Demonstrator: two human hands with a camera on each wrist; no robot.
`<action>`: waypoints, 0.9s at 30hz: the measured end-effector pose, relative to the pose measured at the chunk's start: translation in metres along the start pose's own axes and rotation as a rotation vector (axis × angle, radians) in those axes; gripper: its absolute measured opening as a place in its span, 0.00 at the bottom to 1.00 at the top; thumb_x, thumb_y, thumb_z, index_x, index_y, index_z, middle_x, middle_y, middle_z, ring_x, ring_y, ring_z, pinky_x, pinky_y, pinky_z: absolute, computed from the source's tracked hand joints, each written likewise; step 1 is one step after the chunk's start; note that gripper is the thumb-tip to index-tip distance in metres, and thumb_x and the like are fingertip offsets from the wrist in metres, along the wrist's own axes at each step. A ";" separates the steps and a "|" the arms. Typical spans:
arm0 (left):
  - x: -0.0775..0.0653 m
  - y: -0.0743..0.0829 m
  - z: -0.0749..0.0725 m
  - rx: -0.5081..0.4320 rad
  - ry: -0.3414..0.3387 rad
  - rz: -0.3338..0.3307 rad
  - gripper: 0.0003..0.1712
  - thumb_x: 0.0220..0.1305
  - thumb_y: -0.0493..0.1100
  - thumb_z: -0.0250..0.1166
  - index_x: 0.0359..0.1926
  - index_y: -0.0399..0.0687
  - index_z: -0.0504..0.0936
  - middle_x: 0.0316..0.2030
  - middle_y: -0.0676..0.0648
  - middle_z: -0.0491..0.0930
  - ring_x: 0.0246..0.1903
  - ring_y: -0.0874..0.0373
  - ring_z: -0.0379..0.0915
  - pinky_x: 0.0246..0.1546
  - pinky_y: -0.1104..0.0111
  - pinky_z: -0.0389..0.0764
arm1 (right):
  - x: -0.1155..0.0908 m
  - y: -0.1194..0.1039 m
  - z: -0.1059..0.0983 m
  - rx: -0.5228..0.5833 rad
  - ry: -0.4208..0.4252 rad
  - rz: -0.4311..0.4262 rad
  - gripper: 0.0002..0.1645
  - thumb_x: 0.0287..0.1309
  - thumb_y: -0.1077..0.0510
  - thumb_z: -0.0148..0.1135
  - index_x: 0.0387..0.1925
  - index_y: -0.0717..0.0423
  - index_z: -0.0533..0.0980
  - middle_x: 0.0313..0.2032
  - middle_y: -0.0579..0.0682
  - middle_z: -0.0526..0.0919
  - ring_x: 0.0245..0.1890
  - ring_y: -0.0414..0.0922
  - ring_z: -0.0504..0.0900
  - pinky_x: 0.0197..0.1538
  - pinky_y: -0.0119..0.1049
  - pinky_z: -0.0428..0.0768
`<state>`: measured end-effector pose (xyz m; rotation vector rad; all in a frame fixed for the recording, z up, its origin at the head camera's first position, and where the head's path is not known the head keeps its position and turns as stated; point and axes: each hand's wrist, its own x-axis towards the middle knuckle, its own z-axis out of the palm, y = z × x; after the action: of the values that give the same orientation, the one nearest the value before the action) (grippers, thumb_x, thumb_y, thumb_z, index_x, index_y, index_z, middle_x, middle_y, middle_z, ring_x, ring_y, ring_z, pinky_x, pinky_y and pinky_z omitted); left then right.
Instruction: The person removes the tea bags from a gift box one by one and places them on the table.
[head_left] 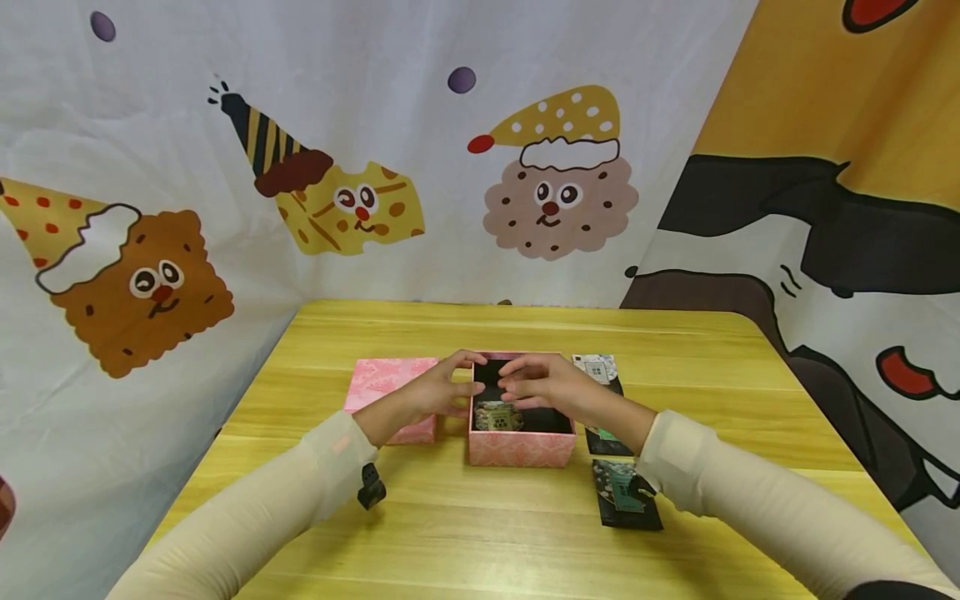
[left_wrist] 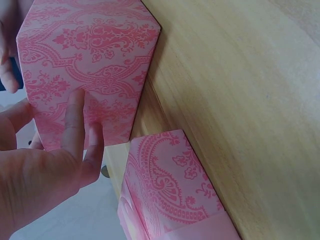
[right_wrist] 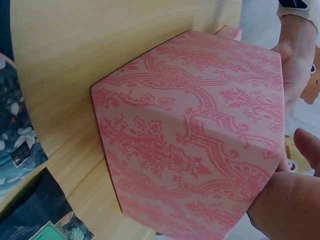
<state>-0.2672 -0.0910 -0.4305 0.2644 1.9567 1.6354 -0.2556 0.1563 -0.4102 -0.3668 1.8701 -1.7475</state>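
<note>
A pink patterned box [head_left: 522, 450] with a dark interior stands uncovered at the table's middle. Inside, towards the front left, lies a small packet [head_left: 497, 417] with a pale label. My left hand [head_left: 444, 388] is at the box's left wall. Its outer fingers rest against the outside [left_wrist: 75, 122], while the thumb reaches over the rim. Above the box's interior hovers my right hand [head_left: 551, 385], fingers loosely bent, with nothing visible between them. In the right wrist view, that thumb [right_wrist: 306, 145] is raised near the rim, and the box hides the other fingertips.
Left of the box lies a pink patterned lid [head_left: 386, 373], partly behind my left forearm. To the right are a black-and-white packet [head_left: 597, 368] and a dark packet with a green label [head_left: 626, 496] near my right sleeve. A cartoon-print cloth [head_left: 420, 275] hangs behind the table.
</note>
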 end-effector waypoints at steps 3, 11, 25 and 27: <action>0.000 0.000 0.000 -0.001 -0.003 0.003 0.28 0.78 0.38 0.58 0.73 0.45 0.61 0.78 0.35 0.44 0.65 0.29 0.68 0.53 0.45 0.83 | 0.003 0.001 0.001 -0.011 0.010 0.004 0.21 0.70 0.65 0.63 0.62 0.65 0.75 0.58 0.67 0.77 0.53 0.54 0.86 0.64 0.60 0.76; 0.001 -0.001 0.000 -0.004 0.011 0.016 0.26 0.77 0.37 0.59 0.71 0.47 0.64 0.77 0.37 0.48 0.63 0.32 0.71 0.49 0.49 0.86 | 0.014 0.009 0.006 -0.058 0.010 -0.030 0.23 0.70 0.63 0.64 0.62 0.70 0.74 0.54 0.65 0.80 0.56 0.59 0.84 0.63 0.59 0.77; 0.000 -0.002 -0.002 0.001 0.016 0.005 0.26 0.77 0.38 0.59 0.71 0.48 0.65 0.78 0.38 0.47 0.63 0.34 0.70 0.48 0.50 0.86 | 0.030 0.025 0.017 -0.471 0.122 -0.033 0.14 0.66 0.59 0.69 0.51 0.59 0.84 0.48 0.53 0.86 0.49 0.46 0.83 0.54 0.49 0.83; 0.000 -0.002 -0.002 0.003 0.019 0.001 0.25 0.78 0.38 0.59 0.71 0.49 0.65 0.78 0.38 0.47 0.63 0.34 0.70 0.48 0.51 0.86 | 0.031 0.025 0.019 -0.563 0.149 -0.020 0.14 0.64 0.59 0.70 0.49 0.58 0.84 0.48 0.52 0.86 0.49 0.47 0.82 0.52 0.48 0.82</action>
<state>-0.2678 -0.0927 -0.4321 0.2526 1.9736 1.6414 -0.2658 0.1268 -0.4414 -0.4718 2.4624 -1.2578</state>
